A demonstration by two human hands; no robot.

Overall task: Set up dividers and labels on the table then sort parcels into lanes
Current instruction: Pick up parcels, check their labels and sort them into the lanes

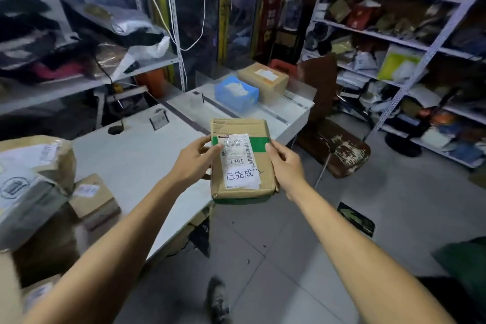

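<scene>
I hold a flat brown cardboard parcel (242, 129) with green tape and a white shipping label in the air over the near right edge of the white table (136, 155). My left hand (193, 159) grips its left side with the thumb on the label. My right hand (284, 163) grips its right side. Dark divider strips (184, 119) run across the table, and a small label stand (159, 119) sits in the middle lane. A blue parcel (236, 95) and a brown box (265, 79) lie in the far lane.
Several parcels (34, 173) are piled at the left on the table, with a small box (92, 197) in front. A worn brown chair (334, 144) stands right of the table. Metal shelves (410, 42) full of packages line the right wall and the left back.
</scene>
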